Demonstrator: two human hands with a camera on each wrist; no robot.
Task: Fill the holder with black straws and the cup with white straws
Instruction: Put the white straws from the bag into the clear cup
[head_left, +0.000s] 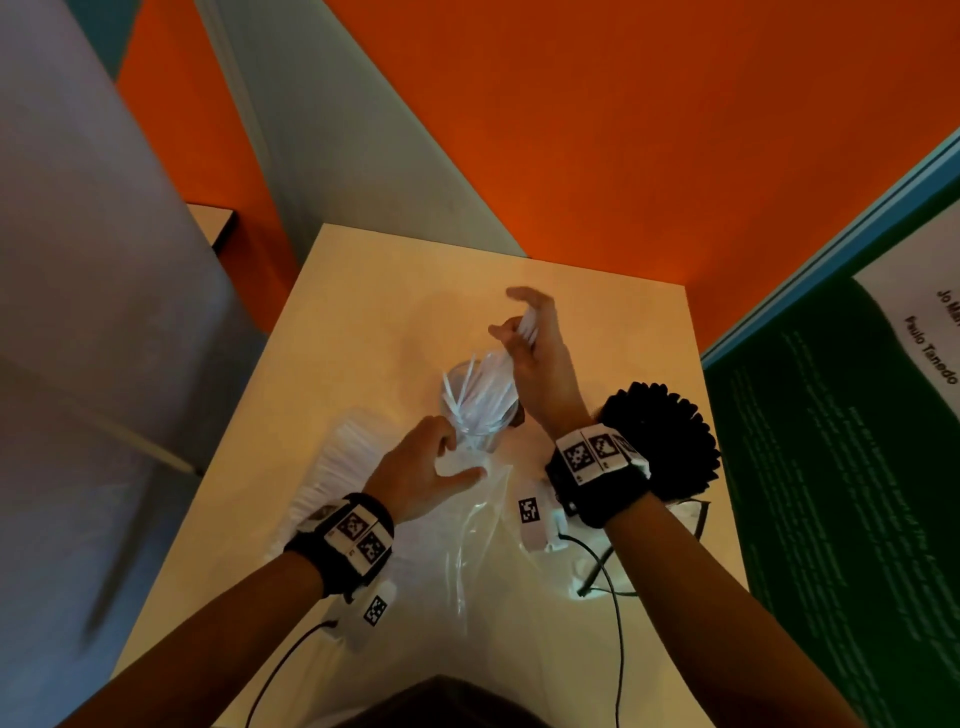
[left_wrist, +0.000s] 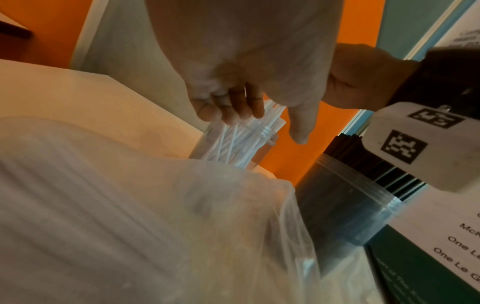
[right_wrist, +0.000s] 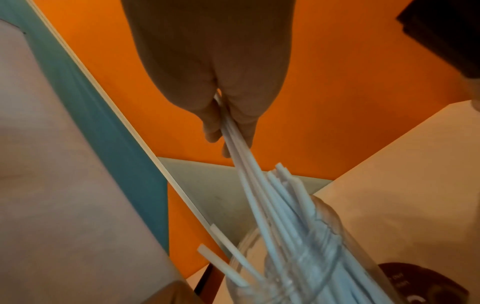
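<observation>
Right hand (head_left: 535, 358) above the cup (head_left: 475, 410), fingers curled round the top ends of a bunch of white straws (head_left: 491, 387); lower ends already inside the cup. In the right wrist view the fingers (right_wrist: 233, 115) pinch the bunch tight, straws (right_wrist: 262, 197) slanting down into the cup (right_wrist: 306, 273), with a few loose ones leaning against the rim on the other side. Cup is clear, upright, near the middle of the table (head_left: 363, 312). Left hand (head_left: 423, 467) just beside the cup on its near side, fingers and thumb spread in a loose C, holding nothing; cannot tell whether fingertips touch the wall. Holder (left_wrist: 345, 207) near the right edge, packed with black straws (head_left: 660, 436) that fan out at the top; right wrist sits in front of it in the head view. More white straws lie in a heap (head_left: 343, 462) toward the left edge, behind the left wrist. Clear plastic bag (head_left: 472, 525) lies crumpled on the table between the two forearms, towards the near edge. In the left wrist view the bag (left_wrist: 233, 236) fills the foreground, cup (left_wrist: 233, 152) beyond it, holder to its right. Picture blurred in places.
</observation>
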